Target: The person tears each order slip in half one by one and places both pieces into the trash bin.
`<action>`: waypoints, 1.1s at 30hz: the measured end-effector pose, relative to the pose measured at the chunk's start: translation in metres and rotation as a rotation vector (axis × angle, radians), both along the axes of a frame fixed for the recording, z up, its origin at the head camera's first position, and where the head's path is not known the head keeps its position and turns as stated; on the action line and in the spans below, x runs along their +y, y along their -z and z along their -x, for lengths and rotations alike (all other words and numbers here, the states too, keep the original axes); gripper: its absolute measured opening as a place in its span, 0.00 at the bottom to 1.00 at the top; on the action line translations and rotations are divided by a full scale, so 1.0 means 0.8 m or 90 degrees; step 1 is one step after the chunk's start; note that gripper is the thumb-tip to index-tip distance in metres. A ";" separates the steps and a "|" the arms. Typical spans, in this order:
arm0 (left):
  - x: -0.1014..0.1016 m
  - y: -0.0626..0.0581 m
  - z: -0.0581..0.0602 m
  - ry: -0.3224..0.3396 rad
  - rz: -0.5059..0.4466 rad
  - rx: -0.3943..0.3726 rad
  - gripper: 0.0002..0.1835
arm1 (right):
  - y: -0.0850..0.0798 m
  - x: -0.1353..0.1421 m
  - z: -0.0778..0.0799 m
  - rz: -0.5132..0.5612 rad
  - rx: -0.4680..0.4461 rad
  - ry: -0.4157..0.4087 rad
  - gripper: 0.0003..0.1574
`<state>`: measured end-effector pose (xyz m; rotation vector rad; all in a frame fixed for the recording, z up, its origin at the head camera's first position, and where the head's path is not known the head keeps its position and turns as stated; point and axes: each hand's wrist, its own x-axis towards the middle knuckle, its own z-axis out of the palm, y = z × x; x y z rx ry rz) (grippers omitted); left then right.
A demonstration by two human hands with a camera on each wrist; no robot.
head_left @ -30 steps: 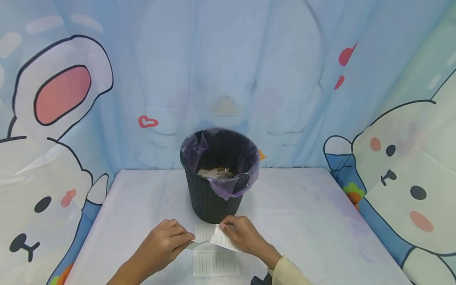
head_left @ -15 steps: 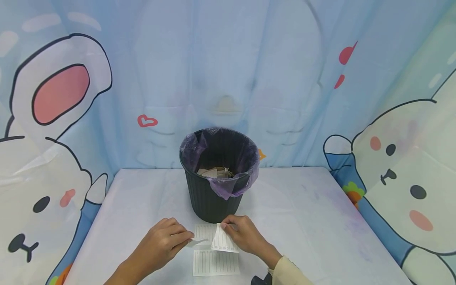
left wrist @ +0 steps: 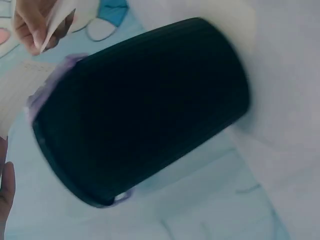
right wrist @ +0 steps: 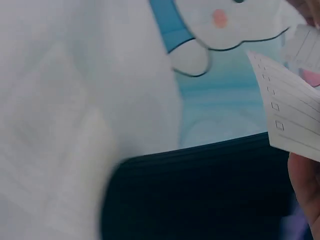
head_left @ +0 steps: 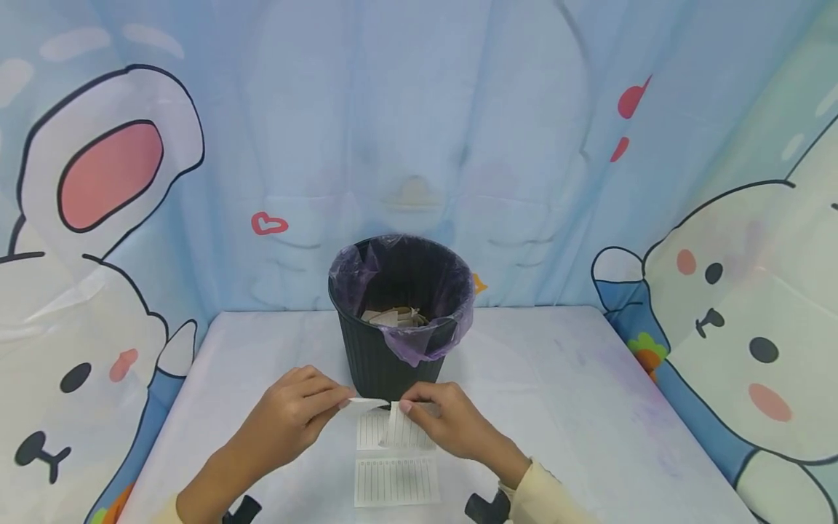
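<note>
My left hand point(head_left: 297, 415) pinches a piece of white paper point(head_left: 368, 402), seen nearly edge-on in the head view. Close beside it, my right hand point(head_left: 452, 422) pinches a lined paper piece point(head_left: 406, 428) between thumb and fingers. Small printed checkboxes run along that piece point(right wrist: 287, 107) in the right wrist view, where the left hand's lined piece point(right wrist: 306, 47) shows apart from it. Beneath the hands, one lined sheet point(head_left: 371, 435) lies on the table, partly hidden by the right hand's paper. A second lined sheet point(head_left: 396, 484) lies nearer to me.
A black trash bin point(head_left: 373, 360) stands just beyond my hands, lined with a purple plastic bag point(head_left: 425, 346). Paper scraps point(head_left: 393, 317) lie inside it. The white-covered table point(head_left: 556, 407) backs onto a blue cartoon curtain point(head_left: 524, 145).
Both hands have risen a little toward the bin with their papers. The left hand's piece has turned edge-on, and more of the near sheet's surroundings shows below the hands.
</note>
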<state>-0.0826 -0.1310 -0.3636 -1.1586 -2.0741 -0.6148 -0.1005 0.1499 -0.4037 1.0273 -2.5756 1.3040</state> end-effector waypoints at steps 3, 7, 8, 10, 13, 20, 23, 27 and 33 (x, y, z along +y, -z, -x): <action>0.002 -0.025 0.008 -0.003 -0.023 0.016 0.16 | -0.044 0.000 0.005 0.036 0.054 -0.032 0.06; 0.009 -0.055 0.022 -0.010 -0.072 0.037 0.16 | -0.104 0.002 0.021 0.045 0.156 -0.032 0.06; 0.011 -0.060 0.026 -0.011 -0.087 0.040 0.12 | -0.117 0.004 0.027 0.043 0.174 -0.027 0.06; 0.016 -0.069 0.036 -0.014 -0.116 0.046 0.08 | -0.138 0.007 0.040 0.043 0.203 -0.006 0.06; 0.022 -0.075 0.050 -0.041 -0.156 0.044 0.16 | -0.156 0.010 0.061 0.056 0.220 0.035 0.06; 0.031 -0.081 0.068 -0.145 -0.229 -0.058 0.11 | -0.165 0.009 0.099 0.122 0.236 0.150 0.09; 0.034 -0.077 0.076 -0.165 -0.250 -0.087 0.10 | -0.157 0.008 0.110 0.133 0.235 0.163 0.10; 0.039 -0.068 0.084 -0.172 -0.248 -0.115 0.10 | -0.143 0.010 0.113 0.116 0.218 0.149 0.09; 0.044 -0.060 0.088 -0.189 -0.217 -0.126 0.10 | -0.130 0.013 0.109 0.072 0.211 0.128 0.11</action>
